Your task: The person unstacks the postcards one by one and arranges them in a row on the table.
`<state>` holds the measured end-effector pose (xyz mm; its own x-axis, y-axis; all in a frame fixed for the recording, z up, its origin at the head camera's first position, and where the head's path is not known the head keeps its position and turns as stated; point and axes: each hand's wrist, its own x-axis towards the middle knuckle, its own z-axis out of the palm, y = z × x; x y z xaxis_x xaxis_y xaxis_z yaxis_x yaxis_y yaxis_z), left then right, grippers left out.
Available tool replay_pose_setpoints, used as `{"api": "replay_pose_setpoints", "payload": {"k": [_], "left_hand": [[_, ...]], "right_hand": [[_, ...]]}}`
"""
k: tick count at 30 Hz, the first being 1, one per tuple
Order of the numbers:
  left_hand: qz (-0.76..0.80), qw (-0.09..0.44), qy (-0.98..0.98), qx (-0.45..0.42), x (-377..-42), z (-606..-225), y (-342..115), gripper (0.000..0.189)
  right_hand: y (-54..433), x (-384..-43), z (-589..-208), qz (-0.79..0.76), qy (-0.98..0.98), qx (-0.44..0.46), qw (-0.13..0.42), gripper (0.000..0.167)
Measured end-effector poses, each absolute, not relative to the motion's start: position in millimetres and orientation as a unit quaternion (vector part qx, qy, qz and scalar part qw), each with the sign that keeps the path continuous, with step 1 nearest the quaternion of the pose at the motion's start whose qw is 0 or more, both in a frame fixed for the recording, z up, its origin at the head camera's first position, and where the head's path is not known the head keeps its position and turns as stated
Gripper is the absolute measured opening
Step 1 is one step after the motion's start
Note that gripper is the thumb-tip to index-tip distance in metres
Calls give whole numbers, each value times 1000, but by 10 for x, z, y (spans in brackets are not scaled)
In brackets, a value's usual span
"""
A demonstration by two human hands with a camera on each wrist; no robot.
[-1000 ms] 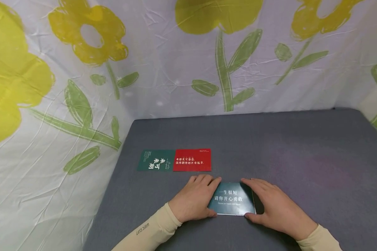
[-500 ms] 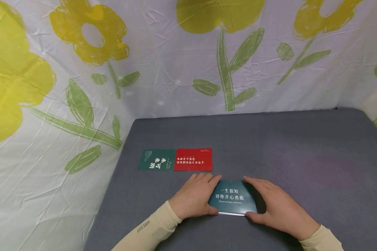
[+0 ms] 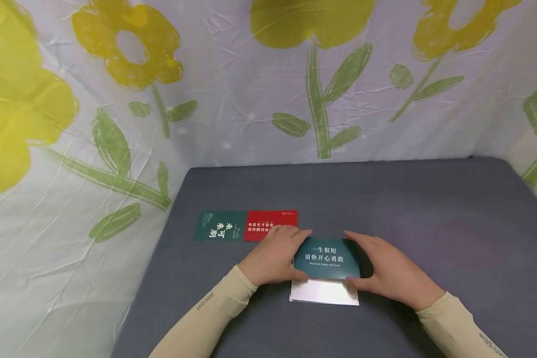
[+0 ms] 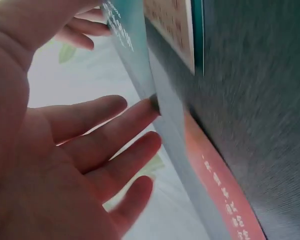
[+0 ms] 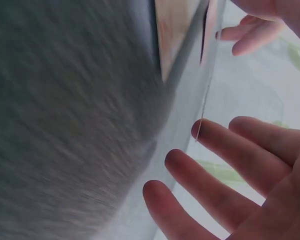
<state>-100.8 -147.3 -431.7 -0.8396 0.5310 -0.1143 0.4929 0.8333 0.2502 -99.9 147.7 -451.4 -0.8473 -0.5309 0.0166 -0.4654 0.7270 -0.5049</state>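
Note:
A teal card with white lettering (image 3: 324,271) is raised above the stack, seen in the head view. My left hand (image 3: 275,258) holds its left edge between thumb and fingers. At its right edge my right hand (image 3: 391,268) grips it the same way. Below it a pale card with brown print (image 3: 324,293) lies on top of the stack on the table. From the left wrist the teal card (image 4: 124,30) stands apart from the pale card (image 4: 172,30). In the right wrist view the lifted card shows only as a thin edge by the fingertips.
A green card (image 3: 219,226) and a red card (image 3: 268,216) lie side by side at the left, beyond my left hand, which partly covers the red one. Behind the grey table (image 3: 407,189) hangs a white cloth with yellow flowers (image 3: 228,99).
Both hands have lifted the teal card and carried it away from me, off the stack. The pale card beneath has come into sight. My left hand now overlaps the red card's corner.

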Motion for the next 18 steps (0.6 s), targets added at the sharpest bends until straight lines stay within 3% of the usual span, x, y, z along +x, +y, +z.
{"api": "replay_pose_setpoints", "payload": {"k": [9, 18], "left_hand": [[107, 103, 957, 248, -1522, -4321, -1468, 99], [118, 113, 956, 245, -1764, -4441, -1444, 100]], "right_hand": [[1394, -1486, -4477, -251, 932, -245, 95, 99], [1405, -1730, -4547, -231, 938, -232, 115, 98]]}}
